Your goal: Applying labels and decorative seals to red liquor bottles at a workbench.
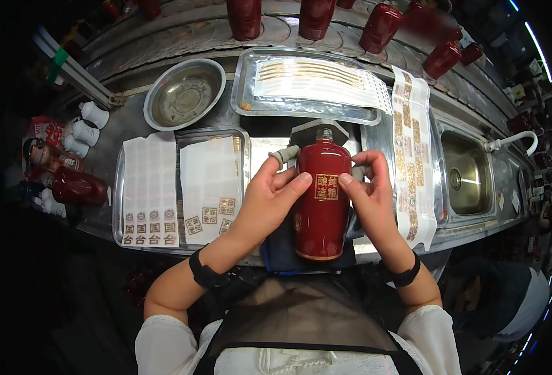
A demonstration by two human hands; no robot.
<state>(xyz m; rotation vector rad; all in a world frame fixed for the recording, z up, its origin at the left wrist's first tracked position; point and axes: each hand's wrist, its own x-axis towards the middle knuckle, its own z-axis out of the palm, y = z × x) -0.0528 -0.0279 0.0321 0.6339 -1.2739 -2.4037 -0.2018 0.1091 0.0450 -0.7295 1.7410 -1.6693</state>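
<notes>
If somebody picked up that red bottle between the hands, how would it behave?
The red bottle would likely feel slippery, since its surface is glossy. Its rounded sides suggest it might roll if laid down. The clear neck looks like glass, so that part may be fragile.

I've got one bottle [321, 226] on the head view: glossy dark red body, rounded shoulders, slight taper toward the base, thin gold band at the bottom edge. Bare glass neck, no red coating there. Neck points away from me, base toward me, front face up to camera. Square gold label [327, 187] sits on the upper front, four characters in a two-by-two grid, reads upright and looks flat. I see a second gold mark partly round the left side, lower down. Can't tell what supports the base.
</notes>
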